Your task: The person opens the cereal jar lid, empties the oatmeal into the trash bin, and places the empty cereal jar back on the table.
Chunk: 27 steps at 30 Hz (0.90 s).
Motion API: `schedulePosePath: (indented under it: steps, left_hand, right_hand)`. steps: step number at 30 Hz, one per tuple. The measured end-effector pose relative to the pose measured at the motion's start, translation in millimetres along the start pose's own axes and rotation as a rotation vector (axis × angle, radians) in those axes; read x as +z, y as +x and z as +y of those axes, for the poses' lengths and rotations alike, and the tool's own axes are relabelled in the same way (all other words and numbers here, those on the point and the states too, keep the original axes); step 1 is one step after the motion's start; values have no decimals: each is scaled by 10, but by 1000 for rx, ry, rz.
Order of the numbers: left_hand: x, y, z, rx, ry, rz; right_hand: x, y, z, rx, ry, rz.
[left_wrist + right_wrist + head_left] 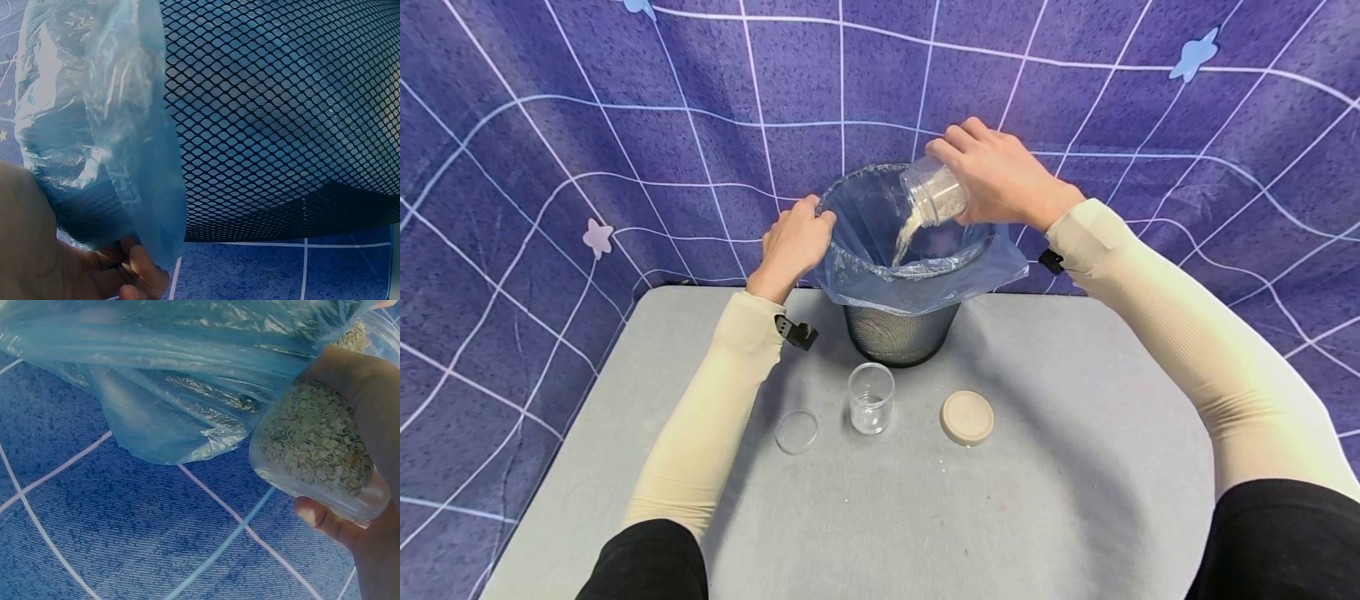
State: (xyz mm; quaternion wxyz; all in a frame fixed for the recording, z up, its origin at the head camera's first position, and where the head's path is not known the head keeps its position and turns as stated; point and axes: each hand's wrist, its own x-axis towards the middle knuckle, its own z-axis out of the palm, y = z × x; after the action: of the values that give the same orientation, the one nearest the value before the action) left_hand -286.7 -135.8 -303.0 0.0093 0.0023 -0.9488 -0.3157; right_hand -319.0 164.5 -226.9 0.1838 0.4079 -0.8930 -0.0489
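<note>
My right hand (1003, 175) grips a clear jar (934, 196) tilted mouth-down over the bin. Pale flakes (315, 434), like oats, fill part of the jar, and a stream of them falls from its mouth into the blue bin liner (865, 221). The liner is folded out over the rim of a black wire-mesh bin (898, 333). My left hand (797, 237) holds the bin's left rim through the liner; in the left wrist view its fingers (147, 269) curl at the liner's lower edge. Where the flakes land is hidden inside the liner.
In front of the bin stands a clear open jar (871, 400). A clear ring-like lid (797, 432) lies to its left and a beige round lid (967, 417) to its right. Small white crumbs dot the grey table (880, 525). A purple patterned curtain (700, 167) hangs close behind.
</note>
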Motion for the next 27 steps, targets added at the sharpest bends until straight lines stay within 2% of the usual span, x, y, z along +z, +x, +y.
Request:
schedulePosePath:
  steps: [27]
  left_hand:
    - [-3,-8,6,6,1,3]
  right_hand:
    - [-5,-4,5,-21,-10,-8]
